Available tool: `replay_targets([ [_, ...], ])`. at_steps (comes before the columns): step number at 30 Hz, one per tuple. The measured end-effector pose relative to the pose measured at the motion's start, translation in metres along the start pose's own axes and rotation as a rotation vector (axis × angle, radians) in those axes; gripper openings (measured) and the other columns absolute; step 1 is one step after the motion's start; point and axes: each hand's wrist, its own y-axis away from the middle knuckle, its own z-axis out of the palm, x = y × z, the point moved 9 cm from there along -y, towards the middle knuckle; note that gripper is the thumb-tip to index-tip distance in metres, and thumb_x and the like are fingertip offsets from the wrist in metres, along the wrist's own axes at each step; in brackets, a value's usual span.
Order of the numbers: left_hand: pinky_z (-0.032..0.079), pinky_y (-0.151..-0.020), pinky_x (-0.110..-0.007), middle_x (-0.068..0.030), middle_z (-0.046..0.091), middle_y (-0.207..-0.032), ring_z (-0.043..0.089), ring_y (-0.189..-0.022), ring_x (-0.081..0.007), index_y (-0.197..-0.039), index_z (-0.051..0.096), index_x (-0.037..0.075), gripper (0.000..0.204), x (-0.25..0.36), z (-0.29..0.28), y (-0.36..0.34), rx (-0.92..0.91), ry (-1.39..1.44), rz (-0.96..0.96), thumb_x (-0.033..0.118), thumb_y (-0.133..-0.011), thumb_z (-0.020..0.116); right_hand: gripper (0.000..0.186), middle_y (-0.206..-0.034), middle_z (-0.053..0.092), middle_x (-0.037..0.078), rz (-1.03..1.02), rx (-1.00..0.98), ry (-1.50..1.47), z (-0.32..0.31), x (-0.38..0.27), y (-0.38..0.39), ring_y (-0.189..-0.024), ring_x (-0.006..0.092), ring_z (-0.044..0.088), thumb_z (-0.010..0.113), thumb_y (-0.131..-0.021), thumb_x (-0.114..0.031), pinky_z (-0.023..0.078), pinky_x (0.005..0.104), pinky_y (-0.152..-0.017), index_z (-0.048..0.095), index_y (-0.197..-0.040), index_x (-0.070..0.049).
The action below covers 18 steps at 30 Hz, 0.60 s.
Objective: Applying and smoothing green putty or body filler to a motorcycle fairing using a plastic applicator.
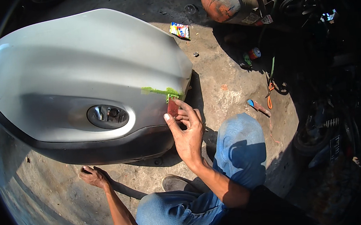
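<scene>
A silver car bumper (80,56) with a dark lower trim lies on the ground in front of me, a round fog lamp (108,116) set into it. Bright green putty (162,91) is smeared along its right end. My right hand (189,130) pinches a small flat red spreader (172,108) between thumb and fingers. The spreader's upper edge, with green on it, meets the putty. Below the bumper's near edge, my left hand (93,177) is low by the ground with loosely bent fingers apart, holding nothing visible. I cannot tell whether it touches the ground.
My jeans-covered knees (239,146) are close under my right arm. To the right lies a blue-tipped scraper-like tool (259,108) beside an orange cord loop (269,102). Farther off are a crumpled packet (180,30), a red can (254,53) and a rusty orange tank (227,4).
</scene>
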Motion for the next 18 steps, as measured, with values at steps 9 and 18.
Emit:
replay_targets([
  [9,0.044,-0.089,-0.051,-0.0200,0.061,-0.107,0.058,-0.101,-0.0375,-0.114,0.059,-0.005,0.053,0.005,-0.005,-0.001,-0.017,-0.013,-0.003,0.046,-0.110,0.045,0.041,-0.100,0.056,0.007,-0.004,-0.067,0.107,-0.002,-0.004,0.012,-0.088,0.0152,0.060,0.081,-0.089,-0.014,0.055,0.0311,-0.080,0.070,-0.128,-0.006],
  [18,0.044,-0.089,-0.051,-0.0204,0.061,-0.108,0.058,-0.101,-0.0376,-0.114,0.060,-0.005,0.054,0.003,-0.005,0.001,-0.026,-0.002,-0.020,0.046,-0.110,0.045,0.037,-0.104,0.057,0.008,0.183,-0.050,-0.074,-0.026,0.017,0.000,-0.086,0.0139,0.065,0.077,-0.094,-0.017,0.057,0.0280,-0.076,0.070,-0.128,-0.005],
])
